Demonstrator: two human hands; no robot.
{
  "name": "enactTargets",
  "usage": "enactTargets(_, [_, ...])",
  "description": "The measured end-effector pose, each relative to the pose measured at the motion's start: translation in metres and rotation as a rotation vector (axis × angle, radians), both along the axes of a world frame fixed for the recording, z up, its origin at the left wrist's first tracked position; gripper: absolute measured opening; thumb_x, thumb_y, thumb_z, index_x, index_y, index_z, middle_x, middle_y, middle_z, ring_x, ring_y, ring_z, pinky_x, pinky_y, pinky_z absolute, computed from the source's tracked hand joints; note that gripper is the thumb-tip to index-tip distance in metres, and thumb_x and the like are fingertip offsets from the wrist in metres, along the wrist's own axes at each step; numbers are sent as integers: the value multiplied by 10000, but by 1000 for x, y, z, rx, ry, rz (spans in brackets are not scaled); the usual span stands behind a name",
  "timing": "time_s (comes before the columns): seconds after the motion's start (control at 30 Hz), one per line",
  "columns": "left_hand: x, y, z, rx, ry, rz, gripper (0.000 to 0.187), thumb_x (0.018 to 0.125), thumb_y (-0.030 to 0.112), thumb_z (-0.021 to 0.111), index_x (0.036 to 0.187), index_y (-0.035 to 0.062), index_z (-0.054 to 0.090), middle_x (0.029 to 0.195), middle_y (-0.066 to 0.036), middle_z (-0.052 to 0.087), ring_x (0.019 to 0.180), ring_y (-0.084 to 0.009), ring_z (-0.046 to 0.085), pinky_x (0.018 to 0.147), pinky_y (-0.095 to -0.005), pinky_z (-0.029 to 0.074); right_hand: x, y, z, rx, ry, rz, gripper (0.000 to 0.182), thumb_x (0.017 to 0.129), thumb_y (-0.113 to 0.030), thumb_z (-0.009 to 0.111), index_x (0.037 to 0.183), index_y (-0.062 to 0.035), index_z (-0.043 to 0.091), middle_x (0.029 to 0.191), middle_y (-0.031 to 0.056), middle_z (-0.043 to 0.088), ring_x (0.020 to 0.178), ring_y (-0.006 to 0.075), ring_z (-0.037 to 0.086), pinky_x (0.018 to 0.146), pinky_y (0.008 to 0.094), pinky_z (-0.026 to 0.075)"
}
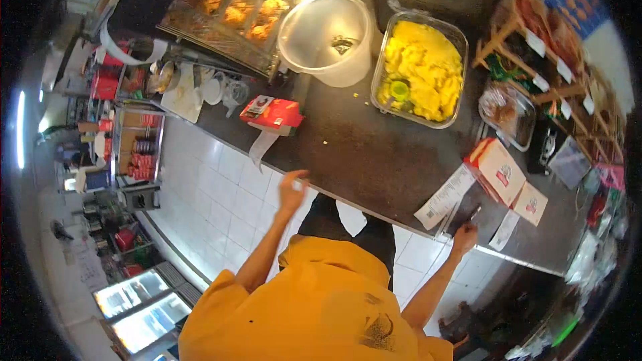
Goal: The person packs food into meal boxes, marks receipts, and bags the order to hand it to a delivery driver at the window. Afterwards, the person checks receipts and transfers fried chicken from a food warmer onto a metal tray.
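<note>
My left hand (293,192) hovers at the counter's front edge with fingers loosely apart and nothing visible in them. Nearest to it is a strip of receipt paper (262,147) hanging from a red printed food box (273,115). My right hand (465,236) is closed at the edge on the right, around a short, slim, pen-like object (475,212) that is too small to make out fully. Beyond it stands an open red and white takeaway box (498,172), with a long printed receipt (444,196) to its left and a paper slip (504,230) in front.
A large translucent bucket (334,70) and a clear tub of yellow food (424,60) stand at the back of the dark counter (348,154). A lit display case (221,20) holds fried food. Wooden racks (535,60) and a metal tray (518,124) are on the right.
</note>
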State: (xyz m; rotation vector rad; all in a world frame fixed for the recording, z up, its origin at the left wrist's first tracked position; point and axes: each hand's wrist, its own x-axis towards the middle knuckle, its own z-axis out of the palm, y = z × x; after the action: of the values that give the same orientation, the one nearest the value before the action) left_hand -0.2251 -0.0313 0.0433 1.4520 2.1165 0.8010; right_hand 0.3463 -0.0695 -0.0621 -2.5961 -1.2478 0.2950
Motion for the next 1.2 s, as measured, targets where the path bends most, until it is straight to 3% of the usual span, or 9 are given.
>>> enactTargets(0.2, [-179, 10, -9, 93, 253, 179, 234, 817, 71, 655, 1044, 49, 711, 1054, -145, 702, 1033, -347, 635, 933, -432, 482, 10, 3, -22, -13, -186, -90, 195, 812, -220, 652, 847, -28, 645, 829, 200, 681, 798, 417, 660, 724, 523, 514])
enactTargets(0.37, [-231, 51, -52, 68, 285, -270, 288, 761, 56, 674, 1046, 79, 707, 1144, -125, 663, 1081, -332, 602, 966, -452, 455, -8, 26, -46, 138, -471, 66, 391, 779, -140, 634, 1133, 27, 639, 885, 188, 699, 751, 335, 663, 709, 461, 535])
enactTargets(0.47, [-233, 51, -59, 19, 244, -318, 352, 728, 53, 723, 1075, 99, 684, 1232, -76, 600, 1152, -325, 534, 958, -486, 443, -119, 70, -23, 224, 460, -82, 351, 797, -149, 636, 1124, -30, 682, 739, 111, 677, 642, 171, 628, 580, 321, 501])
enactTargets(0.57, [-245, 49, -74, 81, 205, -359, 404, 724, 74, 752, 1115, 103, 655, 1230, -58, 595, 1152, -328, 523, 953, -505, 433, -291, 120, 25, 197, 952, -192, 71, 857, -124, 618, 803, -81, 601, 662, 28, 590, 548, 112, 520, 494, 277, 405])
enactTargets(0.63, [-244, 50, -64, 85, 181, -332, 451, 731, 99, 767, 1160, 112, 628, 1226, -53, 600, 1146, -330, 528, 955, -510, 425, -428, 153, 85, 94, 588, 168, 146, 866, -177, 689, 900, -38, 665, 686, 17, 595, 632, 107, 534, 587, 272, 437])
enactTargets(0.73, [-248, 48, -72, 75, 133, -301, 496, 749, 138, 777, 1210, 132, 593, 1223, -52, 613, 1156, -338, 526, 962, -520, 405, -553, 177, 98, 137, 654, 390, 457, 742, -321, 844, 1059, -46, 664, 947, 80, 698, 805, 218, 649, 707, 345, 497])
enactTargets(0.8, [-248, 45, -76, 80, 130, -286, 521, 759, 163, 782, 1237, 142, 574, 1224, -51, 623, 1161, -341, 527, 964, -528, 393, -593, 186, 54, 282, 443, 438, 441, 768, -302, 792, 1107, -51, 663, 846, 168, 706, 811, 376, 694, 737, 424, 538])
enactTargets(1.0, [-214, 47, -85, 144, 239, -345, 433, 772, 242, 789, 1163, 143, 629, 1217, -41, 630, 1163, -326, 514, 961, -531, 373, -571, 186, 29, 247, 529, 355, 171, 826, -170, 692, 875, -7, 678, 740, 235, 640, 737, 423, 661, 650, 460, 495])
enactTargets(1.2, [-106, 69, -87, 224, 183, -548, 432, 782, 292, 760, 1183, 159, 668, 1217, -56, 570, 1181, -324, 471, 999, -517, 342, -445, 165, 63, 239, 497, 291, 274, 862, -256, 690, 786, 4, 648, 626, 174, 594, 566, 319, 562, 556, 409, 440])
